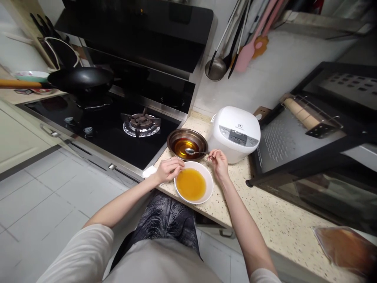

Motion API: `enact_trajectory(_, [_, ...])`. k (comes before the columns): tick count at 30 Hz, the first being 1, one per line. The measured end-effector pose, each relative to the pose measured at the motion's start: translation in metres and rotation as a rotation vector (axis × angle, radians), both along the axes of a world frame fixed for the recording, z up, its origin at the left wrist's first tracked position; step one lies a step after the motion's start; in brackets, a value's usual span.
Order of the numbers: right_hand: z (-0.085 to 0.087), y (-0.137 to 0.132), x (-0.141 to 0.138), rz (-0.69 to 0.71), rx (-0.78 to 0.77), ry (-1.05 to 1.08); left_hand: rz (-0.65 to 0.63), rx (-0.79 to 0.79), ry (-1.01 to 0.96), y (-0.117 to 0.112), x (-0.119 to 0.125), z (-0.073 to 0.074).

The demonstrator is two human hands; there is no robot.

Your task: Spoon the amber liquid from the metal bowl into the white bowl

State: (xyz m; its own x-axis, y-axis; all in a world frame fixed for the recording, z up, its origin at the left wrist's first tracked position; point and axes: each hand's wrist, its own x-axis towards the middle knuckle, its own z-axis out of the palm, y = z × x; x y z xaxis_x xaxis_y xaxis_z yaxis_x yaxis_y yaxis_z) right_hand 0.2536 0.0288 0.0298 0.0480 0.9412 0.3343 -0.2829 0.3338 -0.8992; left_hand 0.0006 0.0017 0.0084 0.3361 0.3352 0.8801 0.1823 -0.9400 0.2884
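A metal spoon is pinched by its handle in my right hand. Its bowl hangs over a steel basin, which holds a dark amber liquid. In front of the basin, near the counter's edge, stands a white bowl with cloudy orange-yellow liquid inside. My left hand is at the left rim of that bowl, fingers curled with the tips on or just by the rim.
A white rice cooker stands right of the basin. To the left lies a black gas hob, with a wok at its far end. A black oven-like appliance fills the right. Ladles and spatulas hang on the wall.
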Motion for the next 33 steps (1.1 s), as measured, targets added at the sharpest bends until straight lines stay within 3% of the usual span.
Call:
enact_trajectory(6, [-0.006,-0.001,-0.005,0.027,-0.022,-0.118,0.002,-0.005,0.015,0.0,0.0,0.0])
enact_trajectory(17, [-0.016,0.005,-0.004,0.044,-0.041,-0.053,-0.001,-0.031,0.026,0.0,-0.001,-0.001])
enact_trajectory(33, [-0.009,-0.001,-0.005,0.064,-0.061,0.06,0.01,-0.032,0.041,0.0,-0.002,0.001])
